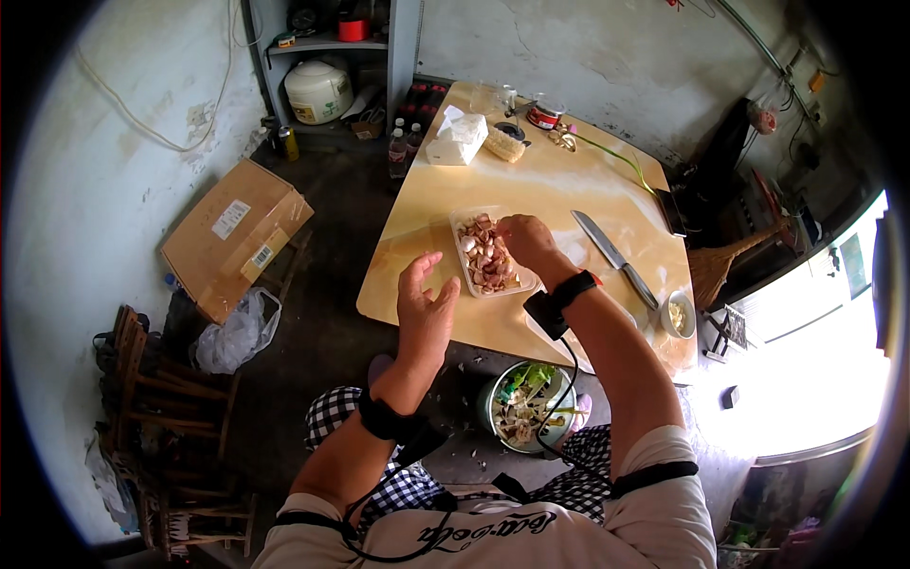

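The tray [457,220] is shallow, clear and rectangular with rounded corners. It lies flat on the tabletop [417,213], near the edge closest to the person, slightly slanted. Garlic [491,262] fills most of it in a loose heap, reddish-purple and brown, with a few whiter pieces towards the left. Its far right corner is hidden.

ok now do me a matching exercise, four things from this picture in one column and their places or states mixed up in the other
Things:
1. knife
2. bucket
3. left hand
4. right hand

Places and states:
A. fingers spread, left of the clear tray
B. on the floor, scraps inside
C. at the tray's right side, fingers curled
D. lying on the table

Pairs: 1-D, 2-B, 3-A, 4-C
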A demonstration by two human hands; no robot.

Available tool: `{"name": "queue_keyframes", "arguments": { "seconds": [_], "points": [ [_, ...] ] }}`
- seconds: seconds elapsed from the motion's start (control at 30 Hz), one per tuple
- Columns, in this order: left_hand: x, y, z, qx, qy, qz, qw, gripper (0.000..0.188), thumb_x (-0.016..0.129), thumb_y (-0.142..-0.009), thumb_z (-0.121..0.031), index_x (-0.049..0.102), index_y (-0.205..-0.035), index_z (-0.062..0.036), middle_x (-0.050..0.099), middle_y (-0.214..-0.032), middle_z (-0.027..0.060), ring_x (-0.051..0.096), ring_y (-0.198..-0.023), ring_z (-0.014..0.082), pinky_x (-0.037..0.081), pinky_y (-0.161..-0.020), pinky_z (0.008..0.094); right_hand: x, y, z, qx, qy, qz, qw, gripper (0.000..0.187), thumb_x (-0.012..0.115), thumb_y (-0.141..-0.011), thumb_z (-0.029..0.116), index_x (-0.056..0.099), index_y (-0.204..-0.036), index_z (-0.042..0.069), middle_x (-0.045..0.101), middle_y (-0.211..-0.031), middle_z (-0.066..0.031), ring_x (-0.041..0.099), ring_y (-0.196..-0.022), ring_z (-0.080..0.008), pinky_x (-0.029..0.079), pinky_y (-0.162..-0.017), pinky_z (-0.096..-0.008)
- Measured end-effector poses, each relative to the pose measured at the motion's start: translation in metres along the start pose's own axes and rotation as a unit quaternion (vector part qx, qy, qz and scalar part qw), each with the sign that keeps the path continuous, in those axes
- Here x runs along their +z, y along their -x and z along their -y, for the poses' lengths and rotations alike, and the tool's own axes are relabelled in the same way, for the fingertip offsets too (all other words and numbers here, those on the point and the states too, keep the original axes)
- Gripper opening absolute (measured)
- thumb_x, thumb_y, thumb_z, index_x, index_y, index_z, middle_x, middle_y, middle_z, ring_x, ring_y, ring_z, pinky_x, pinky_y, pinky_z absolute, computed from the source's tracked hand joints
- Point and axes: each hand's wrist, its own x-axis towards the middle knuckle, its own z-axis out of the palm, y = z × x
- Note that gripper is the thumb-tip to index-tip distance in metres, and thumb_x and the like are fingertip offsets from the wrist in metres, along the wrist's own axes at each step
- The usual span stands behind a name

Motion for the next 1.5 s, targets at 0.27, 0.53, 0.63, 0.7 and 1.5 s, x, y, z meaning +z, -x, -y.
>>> {"name": "queue_keyframes", "arguments": {
  "seconds": [0.27,0.53,0.63,0.7,1.5],
  "points": [
    [0.0,0.0,-0.001,-0.008,-0.011,-0.001,1.0,0.036,0.054,-0.081,-0.001,0.043,-0.116,-0.004,0.042,-0.122,0.0094,0.035,-0.12,0.0205,0.036,-0.094,0.03,-0.004,0.003,0.028,-0.014,0.01,0.092,0.996,0.017,0.052,-0.072,0.015,0.064,-0.084,0.013,0.062,-0.084,-0.0123,0.06,-0.08,-0.029,0.047,-0.071,-0.0373],
    [0.001,-0.001,0.001,0.006,-0.004,-0.018,1.0,0.034,0.054,-0.081,0.0,0.045,-0.114,-0.0044,0.043,-0.12,0.0086,0.037,-0.118,0.0199,0.037,-0.093,0.0293,0.016,0.003,0.021,-0.058,0.038,0.068,0.995,0.016,0.057,-0.068,0.016,0.063,-0.083,0.013,0.062,-0.084,-0.0094,0.06,-0.08,-0.029,0.048,-0.069,-0.0394],
    [0.001,-0.002,0.005,0.007,-0.002,-0.017,1.0,0.034,0.054,-0.081,0.0,0.045,-0.113,-0.0042,0.044,-0.12,0.0084,0.037,-0.117,0.02,0.037,-0.093,0.0293,0.015,0.004,0.029,-0.033,0.073,0.06,0.995,0.014,0.057,-0.068,0.017,0.062,-0.081,0.012,0.062,-0.085,-0.0089,0.06,-0.08,-0.0288,0.048,-0.069,-0.0389],
    [0.001,-0.002,0.004,0.003,0.002,-0.016,1.0,0.034,0.054,-0.081,0.001,0.045,-0.113,-0.0041,0.044,-0.12,0.0086,0.037,-0.117,0.0202,0.037,-0.093,0.0294,0.008,0.006,0.032,-0.01,0.047,0.071,0.996,0.014,0.058,-0.069,0.017,0.062,-0.08,0.01,0.062,-0.084,-0.0111,0.06,-0.079,-0.0301,0.048,-0.068,-0.0388],
    [0.053,0.044,-0.008,0.143,-0.102,0.207,0.963,0.018,0.066,-0.075,-0.009,0.061,-0.092,-0.0041,0.06,-0.089,0.004,0.054,-0.083,0.0126,0.041,-0.073,0.0253,-0.043,0.189,0.044,0.144,-0.84,0.01,0.524,0.013,0.051,-0.089,0.018,0.056,-0.089,0.006,0.056,-0.078,0.0006,0.051,-0.069,-0.0075,0.043,-0.063,-0.0208]
  ]
}}
